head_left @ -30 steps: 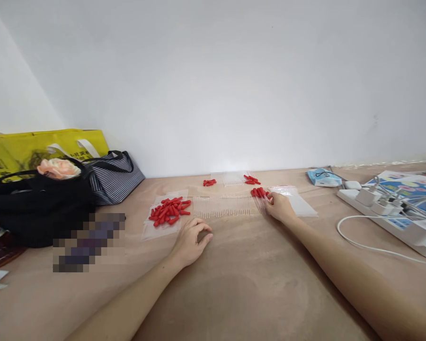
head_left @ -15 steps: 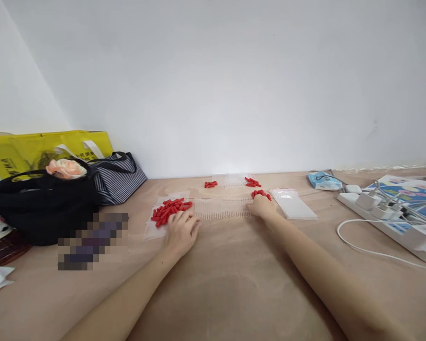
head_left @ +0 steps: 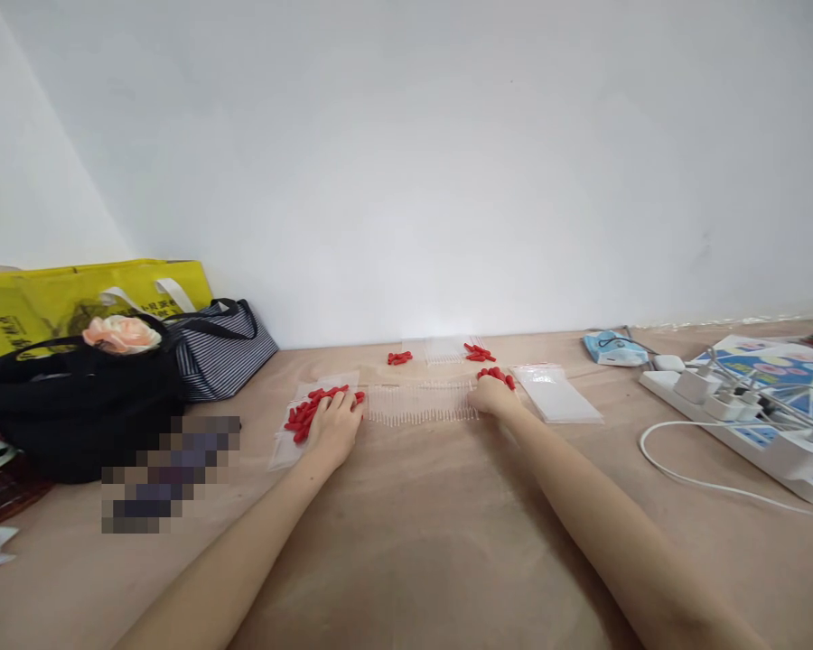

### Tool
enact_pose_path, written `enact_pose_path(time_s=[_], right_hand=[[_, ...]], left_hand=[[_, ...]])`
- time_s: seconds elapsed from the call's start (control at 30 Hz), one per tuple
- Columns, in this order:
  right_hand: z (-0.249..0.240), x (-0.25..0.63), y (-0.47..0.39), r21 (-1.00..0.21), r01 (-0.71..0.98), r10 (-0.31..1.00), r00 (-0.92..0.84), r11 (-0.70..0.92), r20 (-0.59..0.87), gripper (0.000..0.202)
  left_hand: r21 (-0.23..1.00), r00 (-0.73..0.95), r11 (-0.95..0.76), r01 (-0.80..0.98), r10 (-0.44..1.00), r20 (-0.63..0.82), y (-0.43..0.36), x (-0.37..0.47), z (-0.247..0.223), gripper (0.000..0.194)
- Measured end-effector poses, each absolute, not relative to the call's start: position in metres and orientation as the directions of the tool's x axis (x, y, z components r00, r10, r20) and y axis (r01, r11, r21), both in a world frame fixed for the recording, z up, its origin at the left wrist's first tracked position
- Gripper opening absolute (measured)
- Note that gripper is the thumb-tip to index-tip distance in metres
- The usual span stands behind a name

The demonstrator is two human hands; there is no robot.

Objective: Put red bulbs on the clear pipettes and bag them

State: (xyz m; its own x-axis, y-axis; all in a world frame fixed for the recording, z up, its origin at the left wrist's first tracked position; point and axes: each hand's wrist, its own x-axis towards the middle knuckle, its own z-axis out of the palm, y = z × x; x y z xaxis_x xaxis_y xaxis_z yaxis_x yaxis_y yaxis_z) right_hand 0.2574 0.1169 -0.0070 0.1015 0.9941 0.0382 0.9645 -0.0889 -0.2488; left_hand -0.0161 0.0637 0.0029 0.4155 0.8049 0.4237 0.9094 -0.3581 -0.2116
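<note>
By red pieces [head_left: 301, 421], left hand [head_left: 334, 426] and right hand [head_left: 494, 396] curl partway, hiding some (holds unclear).

Even, fairly bright light; wall brightest at centre; soft shadows below arms; hands slightly blurred; wide-angle stretching at edges.

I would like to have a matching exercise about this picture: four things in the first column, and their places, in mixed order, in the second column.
Things
1. Left hand
2. Blue mask
3. Right hand
4. Striped bag

Places
A. At the right end of the row of thin clear pieces
B. Beside the black bag, at the left of the picture
C. At the largest pile of red pieces
D. Near the wall, just beyond the white power strip

Right pairs: 1-C, 2-D, 3-A, 4-B
</note>
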Motion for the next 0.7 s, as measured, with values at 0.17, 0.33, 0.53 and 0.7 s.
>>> enact_pose_path(time_s=[0.17,0.33,0.53,0.7], right_hand=[[0.007,0.256,0.090,-0.235,0.972,0.988,0.059,-0.024,0.144,0.019],[-0.002,0.255,0.054,-0.255,0.918,0.928,-0.225,0.304,0.298,0.021],[-0.024,0.257,0.031,-0.181,0.736,0.705,-0.500,0.652,0.504,0.018],[-0.030,0.251,0.026,-0.198,0.651,0.637,-0.553,0.732,0.537,0.022]], left_hand=[[-0.153,0.441,-0.420,0.894,0.774,0.453,0.044,-0.001,0.003,0.017],[0.234,0.427,-0.555,0.798,0.795,0.430,0.023,0.027,-0.003,0.012],[0.480,0.371,-0.530,0.699,0.843,0.390,0.020,0.043,-0.013,0.014],[0.449,0.393,-0.578,0.681,0.807,0.441,0.018,0.042,-0.014,0.014]])
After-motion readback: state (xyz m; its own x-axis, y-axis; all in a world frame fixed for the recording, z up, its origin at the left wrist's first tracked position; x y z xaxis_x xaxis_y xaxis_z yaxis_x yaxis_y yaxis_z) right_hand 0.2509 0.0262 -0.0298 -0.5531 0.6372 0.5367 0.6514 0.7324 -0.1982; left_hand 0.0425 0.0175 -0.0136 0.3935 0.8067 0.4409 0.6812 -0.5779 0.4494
